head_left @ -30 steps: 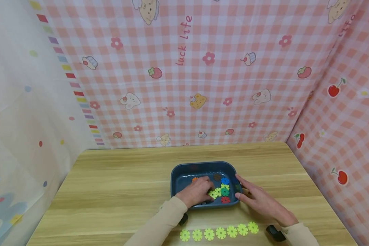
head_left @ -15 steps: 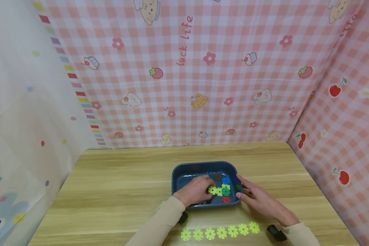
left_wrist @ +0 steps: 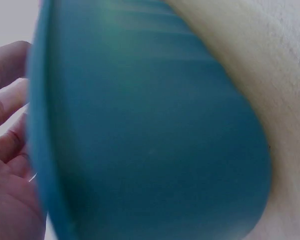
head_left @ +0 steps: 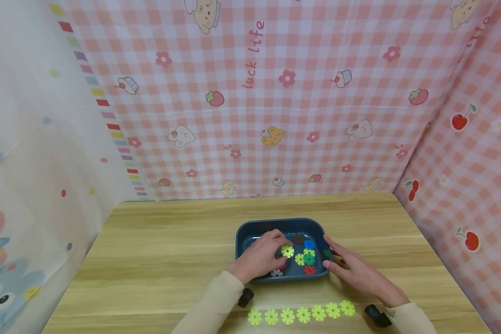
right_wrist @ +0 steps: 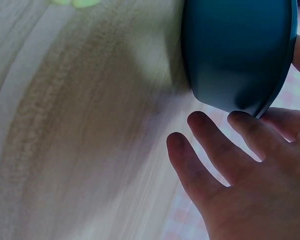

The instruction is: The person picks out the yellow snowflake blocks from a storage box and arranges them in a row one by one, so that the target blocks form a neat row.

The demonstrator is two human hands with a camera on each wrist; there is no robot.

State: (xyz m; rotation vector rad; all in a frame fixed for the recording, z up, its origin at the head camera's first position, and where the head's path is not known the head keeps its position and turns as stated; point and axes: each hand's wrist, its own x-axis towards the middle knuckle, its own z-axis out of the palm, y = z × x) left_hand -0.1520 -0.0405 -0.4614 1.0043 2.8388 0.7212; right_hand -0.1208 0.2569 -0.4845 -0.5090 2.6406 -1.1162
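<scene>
In the head view my left hand (head_left: 260, 255) reaches into a dark blue tray (head_left: 250, 227) and pinches a yellow-green snowflake disc (head_left: 287, 251) between thumb and fingers. Beside it in the tray lie a blue disc (head_left: 309, 244), a green disc (head_left: 309, 259), a red disc (head_left: 310, 269) and another yellow-green disc (head_left: 299, 259). At the tray's right end my right hand (head_left: 359, 273) touches the rim with extended fingers and thumb. The right wrist view shows that hand (right_wrist: 259, 165) with fingers spread near the tray (right_wrist: 234, 55). The tray wall (left_wrist: 154, 125) hides the left hand's disc from its wrist camera.
A row of several yellow-green discs (head_left: 303, 315) lies on the wooden table (head_left: 163, 250) in front of the tray. Black wrist devices (head_left: 245, 298) sit at both wrists. Patterned cloth (head_left: 217, 153) stands behind and at the sides.
My left hand has lifted slightly with a yellow-green disc, away from the others in the tray. A grey disc now shows below the hand. My right hand stays at the rim.
</scene>
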